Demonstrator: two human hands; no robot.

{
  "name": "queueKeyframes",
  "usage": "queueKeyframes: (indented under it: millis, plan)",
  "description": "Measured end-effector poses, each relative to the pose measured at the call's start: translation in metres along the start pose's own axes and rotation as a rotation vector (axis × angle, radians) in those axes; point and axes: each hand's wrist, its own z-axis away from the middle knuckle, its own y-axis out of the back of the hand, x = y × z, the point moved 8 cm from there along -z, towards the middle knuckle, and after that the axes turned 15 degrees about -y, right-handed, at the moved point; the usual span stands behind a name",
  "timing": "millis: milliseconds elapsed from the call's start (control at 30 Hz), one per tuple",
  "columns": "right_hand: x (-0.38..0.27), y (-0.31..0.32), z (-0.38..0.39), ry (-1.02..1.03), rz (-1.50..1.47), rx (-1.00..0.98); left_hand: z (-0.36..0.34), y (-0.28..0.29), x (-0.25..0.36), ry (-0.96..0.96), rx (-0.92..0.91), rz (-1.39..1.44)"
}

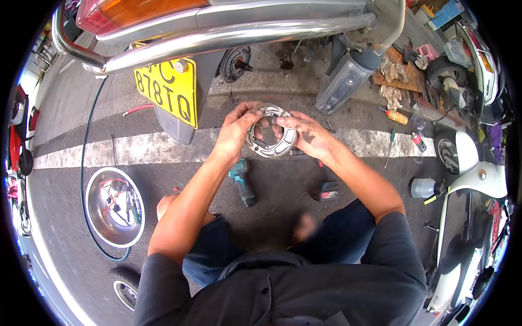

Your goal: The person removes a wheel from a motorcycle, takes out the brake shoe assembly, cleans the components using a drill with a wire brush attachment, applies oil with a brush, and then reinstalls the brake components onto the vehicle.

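Both hands hold a ring-shaped pair of metal brake shoes (277,146) out in front of me. My left hand (240,124) grips its left side, thumb on top. On the opposite side my right hand (305,133) is closed round it, and its fingers are smudged dark. Some fingertips show through the ring's open middle. Below the ring lies a teal and black cordless drill (241,182) on the asphalt. A black battery pack (326,191) rests to the right of the drill.
A scooter's chrome rear bar (234,36) and yellow licence plate (166,89) overhang the far side. A metal bowl (89,217) of tools and a dark hose (82,157) lie left. At right are a screwdriver (390,148), a spray bottle (423,188) and a white scooter (478,179).
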Motion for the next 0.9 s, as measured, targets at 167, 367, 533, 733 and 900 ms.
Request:
queueKeyframes:
  millis: [167, 367, 533, 733, 900]
  plan:
    - [-0.006, 0.002, -0.01, 0.048, 0.025, 0.057, -0.002, 0.002, -0.005, -0.017, 0.033, 0.051]
    - [-0.014, 0.001, -0.013, 0.13, 0.181, 0.057, -0.007, 0.0, 0.013, -0.08, -0.072, -0.209]
    - [-0.015, -0.003, -0.009, 0.063, 0.242, -0.031, -0.003, 0.0, 0.002, -0.022, -0.044, -0.098]
    - [-0.003, 0.002, -0.014, -0.063, 0.119, -0.016, 0.001, 0.003, -0.011, 0.072, 0.045, 0.158]
    - [0.004, -0.012, -0.008, -0.087, 0.029, -0.179, 0.011, -0.01, -0.01, 0.145, 0.032, 0.413]
